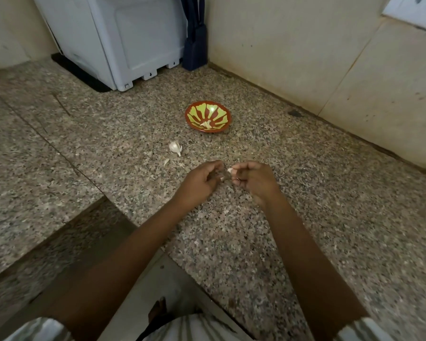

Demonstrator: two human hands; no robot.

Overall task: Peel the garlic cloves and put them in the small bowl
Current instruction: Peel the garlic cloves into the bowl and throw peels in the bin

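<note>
1. Both forearms stretch forward over the speckled counter [330, 193], wrists close together.
2. Right hand [252, 179] is curled, its fingertips pinching a garlic clove [230, 170].
3. Left hand [202, 179] curls just beside it; blur hides whether it grips anything.
4. Small bowl [192, 113], farther off, holds a peeled clove [206, 124].

Quick tally
One bowl [217, 112], left hand [202, 179] plus right hand [252, 179], three garlic bits: bowl clove [206, 124], loose clove [175, 147], held clove [230, 170].

White appliance [123, 40] on granite counter [305, 217] — perhaps an umbrella [194, 45] beside.
</note>
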